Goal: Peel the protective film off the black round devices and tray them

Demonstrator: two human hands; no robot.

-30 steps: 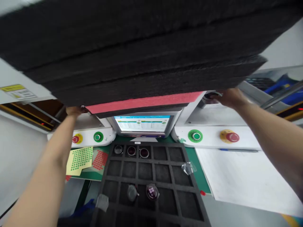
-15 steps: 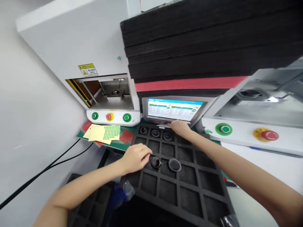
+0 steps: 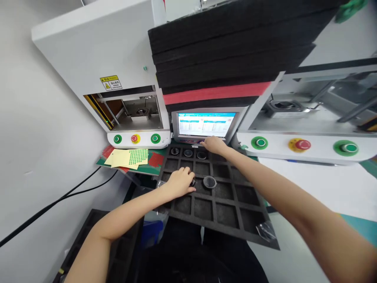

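Has L hand (image 3: pixel 181 182) half open over a black foam grid tray (image 3: pixel 256 232), w/ fingers curled down and thumb out to the side, at a small round dark disc (image 3: pixel 192 182). Can see only a sliver of that disc past the fingers; can't tell if gripped or just touched. Has R hand (image 3: pixel 214 144) partly closed, w/ fingers bent at lower edge of the lit monitor (image 3: pixel 206 124), near the tray's far edge. Can't tell what, if anything, is held there, or whether touching the monitor frame.

Shows a round grey-faced disc (image 3: pixel 209 182) just R of the one at L hand; can't tell if fully inside its compartment. Shows three more round dark discs (image 3: pixel 188 153) in the row by the monitor, at its L end. Can't read the small screen text.

Shows crumpled clear plastic (image 3: pixel 266 231) at the near R corner of tray. Can make out only part of a second black tray (image 3: pixel 88 226) lower L, w/ L forearm across it. Cuts off the stack of black foam sheets (image 3: pixel 224 51) at top and the white R-side machine (image 3: pixel 277 143) at R edge.
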